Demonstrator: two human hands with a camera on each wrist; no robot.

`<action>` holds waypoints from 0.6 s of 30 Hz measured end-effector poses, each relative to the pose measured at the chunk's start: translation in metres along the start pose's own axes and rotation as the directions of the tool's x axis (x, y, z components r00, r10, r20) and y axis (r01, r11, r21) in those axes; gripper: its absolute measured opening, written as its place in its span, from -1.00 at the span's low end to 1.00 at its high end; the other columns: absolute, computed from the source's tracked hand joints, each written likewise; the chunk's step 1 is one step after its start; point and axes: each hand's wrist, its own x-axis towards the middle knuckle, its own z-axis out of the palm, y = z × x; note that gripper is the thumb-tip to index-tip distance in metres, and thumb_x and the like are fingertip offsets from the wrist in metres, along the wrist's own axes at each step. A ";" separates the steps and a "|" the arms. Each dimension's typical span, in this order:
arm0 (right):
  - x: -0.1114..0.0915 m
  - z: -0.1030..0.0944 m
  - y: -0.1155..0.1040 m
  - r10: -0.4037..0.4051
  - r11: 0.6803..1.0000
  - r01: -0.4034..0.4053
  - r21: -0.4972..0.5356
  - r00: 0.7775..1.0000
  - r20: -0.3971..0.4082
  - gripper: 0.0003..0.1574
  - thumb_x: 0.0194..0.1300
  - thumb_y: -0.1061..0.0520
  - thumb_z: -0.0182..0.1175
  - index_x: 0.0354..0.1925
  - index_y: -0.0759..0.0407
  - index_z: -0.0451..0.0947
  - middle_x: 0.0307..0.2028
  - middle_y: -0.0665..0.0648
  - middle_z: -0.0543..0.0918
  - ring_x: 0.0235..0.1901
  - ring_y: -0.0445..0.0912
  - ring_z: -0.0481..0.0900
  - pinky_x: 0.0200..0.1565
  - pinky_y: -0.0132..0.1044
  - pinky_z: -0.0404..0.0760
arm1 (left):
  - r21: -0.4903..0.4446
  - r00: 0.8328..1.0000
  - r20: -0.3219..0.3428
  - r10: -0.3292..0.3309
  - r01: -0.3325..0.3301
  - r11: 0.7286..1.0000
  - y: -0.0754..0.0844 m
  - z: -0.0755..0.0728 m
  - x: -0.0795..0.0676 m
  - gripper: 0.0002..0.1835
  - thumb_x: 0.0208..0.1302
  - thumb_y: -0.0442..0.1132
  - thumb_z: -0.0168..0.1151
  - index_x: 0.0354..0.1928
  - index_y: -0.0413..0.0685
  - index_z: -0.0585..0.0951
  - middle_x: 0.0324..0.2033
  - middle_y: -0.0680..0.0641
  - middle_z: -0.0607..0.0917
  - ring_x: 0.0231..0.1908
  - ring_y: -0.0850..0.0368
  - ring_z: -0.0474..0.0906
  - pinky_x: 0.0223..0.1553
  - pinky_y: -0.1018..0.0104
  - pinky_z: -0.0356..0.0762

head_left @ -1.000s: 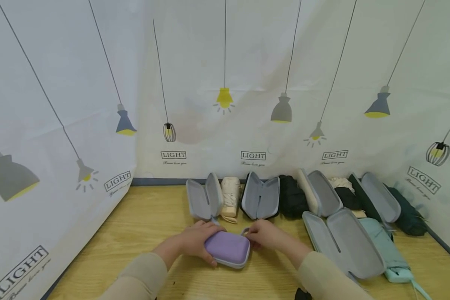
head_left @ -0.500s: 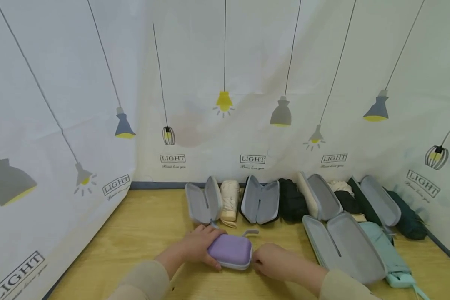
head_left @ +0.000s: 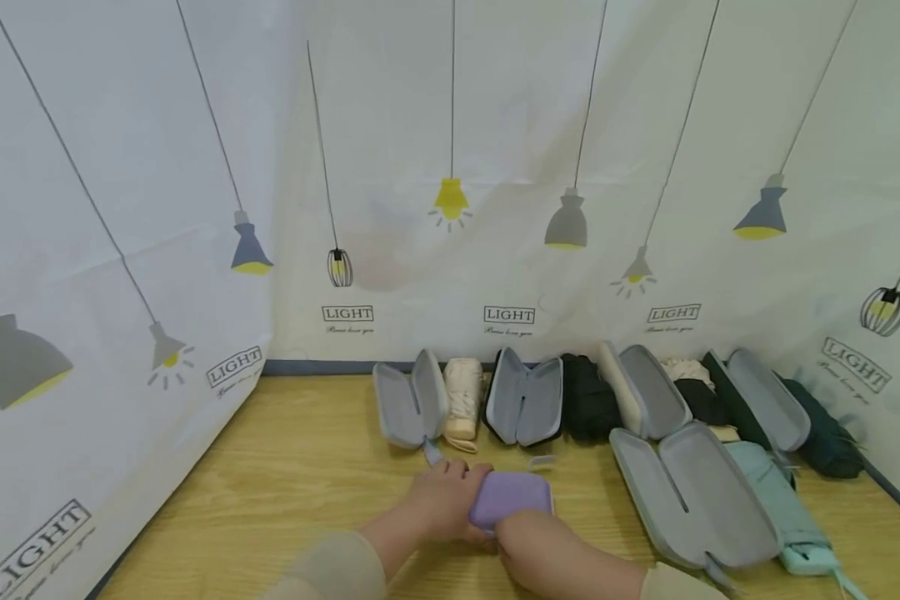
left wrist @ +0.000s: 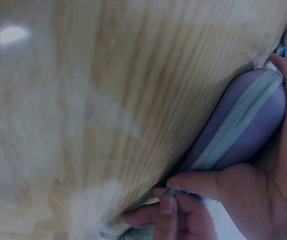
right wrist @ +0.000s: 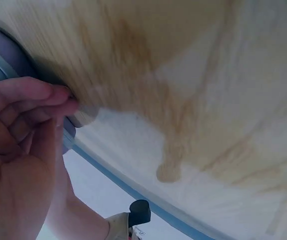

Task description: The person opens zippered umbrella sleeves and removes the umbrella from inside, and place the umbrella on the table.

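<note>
A small purple zip case (head_left: 512, 493) lies closed-looking on the wooden table. My left hand (head_left: 444, 502) holds its left end, fingers over the far side and thumb along the near side. My right hand (head_left: 543, 552) is at the near side of the case, fingers curled. In the left wrist view the grey zip band (left wrist: 241, 117) runs along the case, and the right fingertips pinch a small shiny zip pull (left wrist: 172, 192) beside the left thumb. A grey strap loop (head_left: 542, 461) sticks out behind the case. The right wrist view shows the right thumb and forefinger (right wrist: 58, 95) together.
Opened cases with grey linings (head_left: 412, 402) stand along the back, another one (head_left: 525, 400) beside them. A larger opened case (head_left: 708, 496) lies at right. Between them are rolled bundles like folded umbrellas: cream (head_left: 462, 398), black (head_left: 589, 400), mint (head_left: 783, 504) and dark green (head_left: 825, 429).
The case and my left hand have shifted right. My right hand has let go near the strap at the case's right end and come round to the near side.
</note>
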 end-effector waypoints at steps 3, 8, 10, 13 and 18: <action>-0.004 -0.003 0.004 0.005 0.994 -0.013 0.108 0.997 0.071 -0.72 0.21 0.17 0.08 -0.63 0.04 0.44 -0.70 -0.09 0.41 -0.66 -0.25 0.38 -0.54 -0.33 0.40 | 0.002 0.999 0.027 0.018 -0.018 1.000 0.010 0.001 0.001 0.15 -0.37 0.50 0.19 0.35 0.25 0.06 0.07 -0.01 0.38 0.03 -0.05 0.31 -0.15 -0.19 0.32; -0.010 -0.006 0.017 -0.054 0.974 0.022 0.223 0.989 0.139 -0.78 0.21 0.19 0.09 -0.56 0.03 0.51 -0.68 -0.17 0.41 -0.64 -0.32 0.37 -0.52 -0.42 0.37 | -0.039 0.985 0.117 0.125 -0.122 0.992 0.005 0.002 -0.002 0.08 -0.16 0.38 0.19 0.38 0.38 -0.16 0.30 0.02 0.12 0.19 -0.09 0.15 -0.08 -0.30 0.22; -0.012 -0.007 0.021 -0.070 0.972 0.034 0.231 0.986 0.152 -0.79 0.21 0.18 0.10 -0.55 0.01 0.52 -0.66 -0.19 0.41 -0.63 -0.34 0.36 -0.51 -0.43 0.37 | -0.042 0.971 0.136 0.196 -0.192 0.981 0.001 0.000 -0.005 0.04 -0.08 0.34 0.16 0.37 0.43 -0.21 0.34 0.01 0.00 0.23 -0.10 0.09 -0.06 -0.28 0.23; -0.013 -0.008 0.026 -0.092 0.975 0.057 0.214 0.983 0.156 -0.79 0.20 0.18 0.11 -0.56 -0.01 0.50 -0.66 -0.21 0.39 -0.65 -0.34 0.31 -0.52 -0.43 0.35 | -0.028 0.939 0.147 0.311 -0.310 0.950 -0.006 -0.004 -0.011 -0.02 0.01 0.29 0.13 0.35 0.48 -0.25 0.37 -0.02 -0.14 0.26 -0.11 0.02 -0.03 -0.24 0.24; -0.015 -0.012 0.033 -0.113 0.974 0.076 0.215 0.979 0.167 -0.76 0.20 0.21 0.11 -0.59 -0.01 0.46 -0.67 -0.21 0.35 -0.66 -0.32 0.25 -0.54 -0.43 0.32 | -0.004 0.877 0.160 0.452 -0.457 0.889 -0.017 -0.008 -0.022 -0.04 0.07 0.29 0.05 0.34 0.44 -0.32 0.37 -0.02 -0.29 0.31 -0.08 -0.10 0.08 -0.06 0.24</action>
